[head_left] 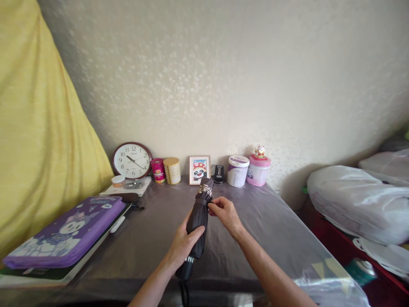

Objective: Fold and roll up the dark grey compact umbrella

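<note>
Head view, umbrella (198,221): folded, black, lower centre of frame, held above table (255,230).
Long axis: steep diagonal, tip end up and slightly right, handle (184,270) down-left.
Umbrella texture: pleated fabric, slim cylinder; beige pattern near tip end; shiny metal between canopy and handle.
Cord (184,292): dark loop, hangs from handle, bottom edge.
Left hand (184,244): wrapped around lower canopy, thumb across front.
Right hand (225,213): thumb and fingers pinched on strap (202,201) at its right side.
Table cover: grey, glossy, creased.
Clock (132,160): round, dark-red rim, left of centre.
</note>
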Tool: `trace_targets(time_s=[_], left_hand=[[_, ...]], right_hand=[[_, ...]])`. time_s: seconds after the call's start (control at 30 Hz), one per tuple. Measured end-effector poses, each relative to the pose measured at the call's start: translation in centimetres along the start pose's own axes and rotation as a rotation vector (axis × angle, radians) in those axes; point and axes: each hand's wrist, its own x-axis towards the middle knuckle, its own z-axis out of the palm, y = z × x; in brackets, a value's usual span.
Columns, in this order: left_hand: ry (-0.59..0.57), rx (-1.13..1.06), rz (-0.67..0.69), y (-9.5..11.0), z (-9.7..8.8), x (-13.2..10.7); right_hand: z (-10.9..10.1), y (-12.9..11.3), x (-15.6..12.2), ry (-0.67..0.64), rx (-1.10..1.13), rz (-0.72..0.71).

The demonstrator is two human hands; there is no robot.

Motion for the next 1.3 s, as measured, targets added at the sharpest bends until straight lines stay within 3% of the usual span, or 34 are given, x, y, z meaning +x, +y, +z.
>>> trace_targets(time_s=[0.17,0.37,0.47,0.57,0.73,0.9,1.1,1.17,1.3], left_hand=[[0.018,0.009,-0.024,-0.3,-0.2,0.1],[-0.037,-0.020,-0.029,0.4,0.1,-0.5],[-0.081,-0.044,-0.049,0.9,0.0,-0.8],[-0.121,-0.086,-0.159,1.1,-0.3,-0.9],[-0.199,-0.283,-0.246,0.5,-0.3,-0.8],[-0.283,-0.407,-0.234,0.6,0.4,-1.3],[-0.298,-0.175,-0.295,1.2,1.2,-1.9],[-0.336,-0.231,-0.323,1.0,1.6,-2.1],[-0.504,-0.556,-0.372,0.1,2.2,-2.4]], right_hand=[[-0.1,0.0,-0.1,-0.109,0.000,-0.044],[-0.2,0.2,0.2,-0.084,0.073,-0.013],[-0.5,0.0,0.0,-0.117,0.083,0.051],[-1.0,-0.3,-0.1,-0.140,0.096,0.140],[-2.0,-0.8,0.0,-0.124,0.277,0.250],[-1.4,-1.4,-0.6,-0.278,0.440,0.248],[0.9,-1.3,-0.9,-0.016,0.493,0.234],[0.9,-1.4,-0.9,0.029,0.498,0.257],[0.3,-2.0,-0.9,-0.022,0.552,0.319]])
